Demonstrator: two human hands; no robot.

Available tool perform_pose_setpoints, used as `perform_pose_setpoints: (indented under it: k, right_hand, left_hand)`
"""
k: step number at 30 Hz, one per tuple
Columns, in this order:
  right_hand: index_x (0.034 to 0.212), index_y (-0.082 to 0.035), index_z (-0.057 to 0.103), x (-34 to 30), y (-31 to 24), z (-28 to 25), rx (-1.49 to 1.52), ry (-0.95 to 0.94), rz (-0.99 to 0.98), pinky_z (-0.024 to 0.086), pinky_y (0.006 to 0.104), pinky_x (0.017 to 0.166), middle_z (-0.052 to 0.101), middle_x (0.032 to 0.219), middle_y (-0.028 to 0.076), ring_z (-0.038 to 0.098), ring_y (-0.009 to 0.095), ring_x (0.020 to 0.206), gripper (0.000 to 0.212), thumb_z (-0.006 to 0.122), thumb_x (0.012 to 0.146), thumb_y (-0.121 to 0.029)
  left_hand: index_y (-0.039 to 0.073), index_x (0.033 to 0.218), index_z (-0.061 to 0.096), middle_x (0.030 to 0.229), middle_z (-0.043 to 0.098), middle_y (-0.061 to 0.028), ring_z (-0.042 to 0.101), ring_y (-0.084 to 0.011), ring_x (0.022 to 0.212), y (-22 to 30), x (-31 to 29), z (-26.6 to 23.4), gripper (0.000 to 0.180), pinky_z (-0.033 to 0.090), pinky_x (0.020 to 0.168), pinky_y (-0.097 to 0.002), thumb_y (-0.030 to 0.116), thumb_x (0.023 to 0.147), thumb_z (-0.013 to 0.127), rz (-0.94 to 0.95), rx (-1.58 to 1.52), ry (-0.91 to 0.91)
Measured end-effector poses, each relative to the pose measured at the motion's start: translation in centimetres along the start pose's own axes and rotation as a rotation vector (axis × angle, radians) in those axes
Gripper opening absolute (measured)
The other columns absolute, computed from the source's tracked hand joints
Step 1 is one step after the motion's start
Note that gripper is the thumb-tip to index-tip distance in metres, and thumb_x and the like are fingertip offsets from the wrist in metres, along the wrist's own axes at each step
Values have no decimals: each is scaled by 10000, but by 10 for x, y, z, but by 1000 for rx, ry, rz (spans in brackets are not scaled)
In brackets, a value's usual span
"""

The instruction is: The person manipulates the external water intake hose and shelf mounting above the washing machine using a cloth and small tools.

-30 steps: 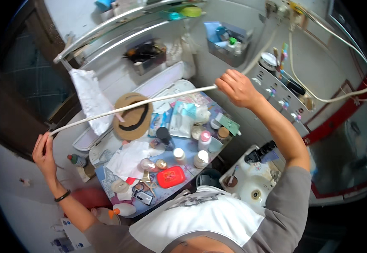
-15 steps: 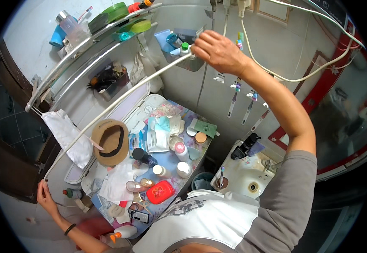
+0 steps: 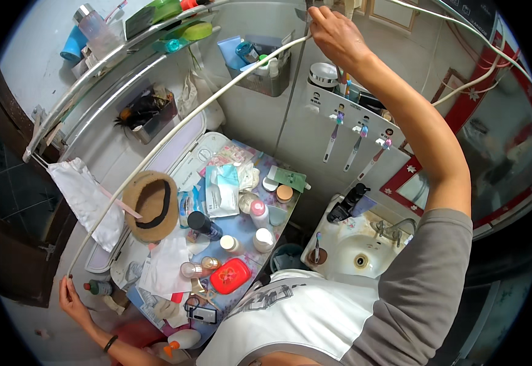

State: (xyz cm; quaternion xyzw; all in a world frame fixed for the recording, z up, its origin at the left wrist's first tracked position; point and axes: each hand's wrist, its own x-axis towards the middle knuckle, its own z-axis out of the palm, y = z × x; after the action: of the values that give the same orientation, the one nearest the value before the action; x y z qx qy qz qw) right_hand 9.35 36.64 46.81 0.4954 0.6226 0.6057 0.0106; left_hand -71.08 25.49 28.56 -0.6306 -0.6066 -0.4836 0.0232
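Observation:
A long white cord [image 3: 188, 118] runs in a gentle arc from the lower left to the upper middle. At its low end my left hand [image 3: 75, 305] pinches it between fingertips. High up by the wall, my right hand [image 3: 341, 39] is closed around the other stretch, beside the hanging plugs [image 3: 350, 7]. The cord passes in front of a white cloth [image 3: 86, 195] and close over a brown hat [image 3: 133, 210]. Beneath it stands a crowded table with a red soap box [image 3: 230, 276], white bottles [image 3: 263, 240] and a wet-wipe pack [image 3: 222, 192].
A curved metal shelf [image 3: 95, 74] with bottles juts from the left wall. A grey wall basket [image 3: 273, 84] and a toothbrush holder [image 3: 354, 119] hang ahead. The washbasin [image 3: 372, 251] lies to the right, below a red-framed mirror [image 3: 492, 116]. Another white cord [image 3: 461, 93] hangs at the right.
My right hand has risen and moved right with the cord, uncovering more of the toothbrush holder. My left hand keeps its pinch on the low end. The view has shifted slightly.

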Motion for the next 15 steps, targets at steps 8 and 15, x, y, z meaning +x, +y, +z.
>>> perform_pose_setpoints:
  k: [8, 15]
  right_hand:
    - [804, -45, 715, 3, -12, 4, 17, -44, 160, 560, 285, 778, 574, 990, 77, 600, 204, 960, 94, 675, 757, -116]
    - [775, -52, 707, 0, -87, -17, 253, 25, -49, 568, 285, 708, 549, 973, 83, 584, 202, 918, 102, 665, 745, -139]
  left_hand:
    - [-92, 1151, 641, 1022, 666, -85, 617, -157, 947, 5, -21, 11, 287, 483, 844, -282, 161, 1025, 593, -48, -55, -74]
    - [-60, 1119, 652, 936, 624, -20, 556, -110, 842, 13, -35, 18, 250, 449, 737, -253, 164, 1018, 605, -46, -106, -78]
